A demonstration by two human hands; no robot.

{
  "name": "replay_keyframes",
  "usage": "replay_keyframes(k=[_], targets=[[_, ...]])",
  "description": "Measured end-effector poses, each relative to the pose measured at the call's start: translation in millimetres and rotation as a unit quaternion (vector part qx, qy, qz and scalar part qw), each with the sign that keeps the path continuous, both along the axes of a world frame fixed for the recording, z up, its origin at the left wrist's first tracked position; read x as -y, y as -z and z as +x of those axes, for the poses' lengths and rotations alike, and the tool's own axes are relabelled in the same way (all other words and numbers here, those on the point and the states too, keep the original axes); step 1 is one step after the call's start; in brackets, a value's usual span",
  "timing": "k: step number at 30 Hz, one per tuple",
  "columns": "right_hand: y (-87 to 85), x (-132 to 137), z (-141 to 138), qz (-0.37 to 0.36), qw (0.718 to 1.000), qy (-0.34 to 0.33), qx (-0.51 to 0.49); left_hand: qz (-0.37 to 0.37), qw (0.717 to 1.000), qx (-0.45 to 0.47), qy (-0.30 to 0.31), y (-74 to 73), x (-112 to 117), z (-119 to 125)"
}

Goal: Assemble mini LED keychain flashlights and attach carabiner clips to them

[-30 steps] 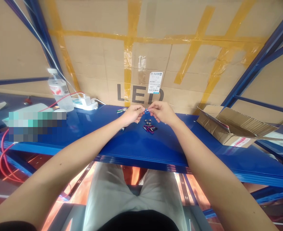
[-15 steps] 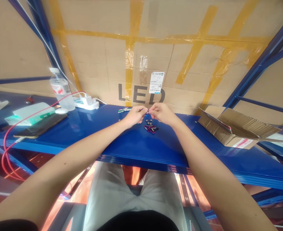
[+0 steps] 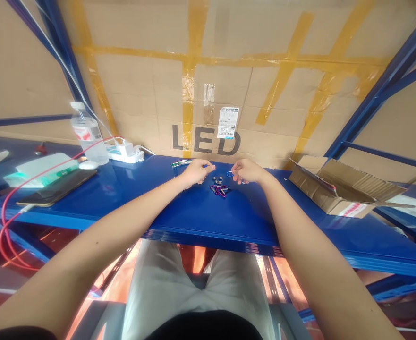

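My right hand (image 3: 246, 171) pinches a small blue carabiner (image 3: 230, 174), whose loop sticks out to the left of the fingertips. My left hand (image 3: 198, 172) is closed, thumb against fingers; whatever it may hold is too small to make out. A gap separates the two hands above the blue tabletop. Between them lie several small metal pieces (image 3: 217, 180). Just nearer to me is a little pile of carabiners (image 3: 221, 190), pink, purple and dark. Behind my left hand rests another group of carabiners (image 3: 181, 163), green and silver among them.
An open cardboard box (image 3: 345, 189) stands on the right of the blue table (image 3: 208, 217). At the left are a plastic bottle (image 3: 89, 137), a power strip (image 3: 125, 152), a phone (image 3: 57, 182) and a red cable (image 3: 4, 222). A large taped carton (image 3: 140, 94) forms the back.
My hands have parted from fingertip contact. The right moved a little to the right with the blue carabiner, which shows more plainly now; the left stayed nearly in place.
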State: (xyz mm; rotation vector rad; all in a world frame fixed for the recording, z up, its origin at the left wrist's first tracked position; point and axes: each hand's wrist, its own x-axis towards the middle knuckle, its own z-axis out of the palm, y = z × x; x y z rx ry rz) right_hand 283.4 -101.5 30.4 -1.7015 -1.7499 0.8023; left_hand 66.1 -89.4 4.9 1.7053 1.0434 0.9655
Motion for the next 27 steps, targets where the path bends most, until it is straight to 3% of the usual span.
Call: replay_keyframes(k=[3,7,14,19,23,27], targets=[[3.8,-1.8,-5.6,-0.002,1.000,-0.010,-0.003,-0.056,0.994,0.079,0.047,0.9,2.3,3.6],[7.4,-2.6,-12.9,-0.022,0.994,-0.016,0.105,-0.089,0.985,0.124,0.076,2.0,1.2,2.1],[7.0,-2.9,-11.3,-0.048,0.982,-0.060,0.171,-0.086,0.984,0.128,0.084,2.1,0.9,1.1],[-4.6,2.6,3.2,-0.081,0.978,-0.079,0.174,-0.079,0.986,0.123,0.079,0.3,1.7,-0.4],[-13.2,12.9,4.4,-0.065,0.975,-0.161,0.136,-0.074,0.986,0.123,0.082,-0.5,1.1,-2.0],[-12.0,16.7,-7.5,-0.046,0.973,-0.178,0.142,-0.072,0.987,0.121,0.080,-0.8,1.7,-1.9]])
